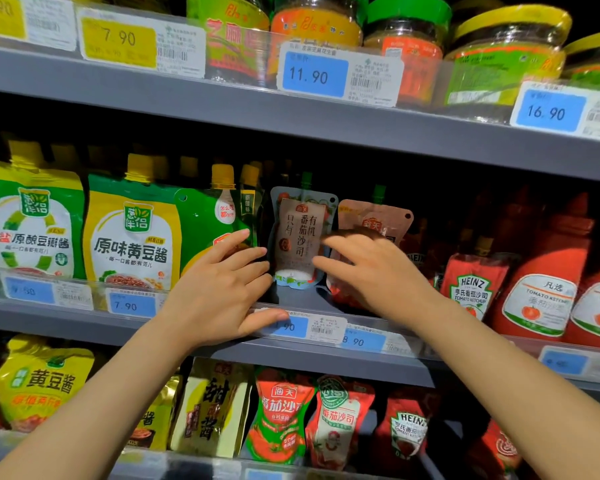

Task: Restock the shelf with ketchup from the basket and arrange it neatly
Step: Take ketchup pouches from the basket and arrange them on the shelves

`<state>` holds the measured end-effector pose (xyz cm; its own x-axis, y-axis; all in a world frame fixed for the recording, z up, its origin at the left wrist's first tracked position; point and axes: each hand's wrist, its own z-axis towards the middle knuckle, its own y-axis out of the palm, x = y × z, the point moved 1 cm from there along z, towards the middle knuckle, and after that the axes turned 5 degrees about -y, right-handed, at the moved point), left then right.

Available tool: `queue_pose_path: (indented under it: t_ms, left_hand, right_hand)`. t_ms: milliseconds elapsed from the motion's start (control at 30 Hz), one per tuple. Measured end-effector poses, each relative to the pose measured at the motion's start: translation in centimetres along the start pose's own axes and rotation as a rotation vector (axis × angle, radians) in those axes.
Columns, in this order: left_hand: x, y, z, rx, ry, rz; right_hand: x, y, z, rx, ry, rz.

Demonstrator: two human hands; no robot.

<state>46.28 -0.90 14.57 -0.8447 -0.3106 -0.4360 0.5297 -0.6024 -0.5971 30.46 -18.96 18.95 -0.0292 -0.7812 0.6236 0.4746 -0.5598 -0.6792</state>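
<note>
Nearest the lens: two bare forearms rising from the bottom edge toward the middle shelf (326, 358).

Left hand (219, 289) spread wide, fingers straight, thumb lying on the blue price tag (291, 326) at the shelf's front edge, fingertips reaching to the left edge of the pale pouch (300, 237). Nothing gripped.

Right hand (371, 271) also relaxed and open, fingers straight and pointing left, tips at the right edge of the pale pouch, palm covering the lower part of the pink pouch (374, 220). Cannot tell whether the tips press the pouch or only come close.

Pale pouch standing upright on the middle shelf, set back from its front edge, green cap on top, between the two hands. Pink pouch just right of it on the same shelf, tilted a little, partly hidden behind the right hand.

Left of the pale pouch on the middle shelf: green pouches (132, 233) with yellow caps, one leaning behind the left hand. Right of the pink pouch: a Heinz pouch (471, 289), then red bottles (548, 278) with white labels.

Below the middle shelf: a row of red pouches (281, 410) and yellow packs (39, 382). Above it: jars (406, 43) with green and yellow lids, behind tags reading 7.90, 11.90 and 16.90.

Basket out of view.
</note>
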Motion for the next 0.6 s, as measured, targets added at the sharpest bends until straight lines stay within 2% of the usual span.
queue_pose_path:
  t_ms: [67, 167, 233, 300, 467, 533, 600]
  left_hand:
    - [-0.1, -0.4, 0.1, -0.017, -0.003, -0.019]
    - [1.4, -1.4, 0.7, 0.026, -0.044, -0.167]
    - [3.0, -2.2, 2.0, 0.104, -0.096, -0.301]
    - [3.3, -2.3, 4.3, 0.119, -0.13, -0.298]
    - [1.6, -1.9, 9.6, -0.175, 0.021, 0.15]
    - [1.0, 0.5, 9.5, -0.41, 0.0, 0.204]
    - [0.9, 2.3, 9.2, -0.46, -0.031, 0.256]
  right_hand:
    - [0.6, -0.7, -1.8, -0.002, 0.081, 0.107]
    - [1.6, -1.3, -3.5, -0.105, 0.3, 0.256]
    - [1.8, -1.4, -3.7, -0.121, 0.245, 0.133]
    - [1.9, -1.1, -3.6, -0.124, 0.146, -0.044]
    - [2.3, 0.1, -3.4, -0.104, 0.018, -0.137]
    - [2.2, 1.0, -3.1, -0.096, -0.026, -0.132]
    - [2.2, 1.5, -2.8, -0.101, -0.076, -0.113]
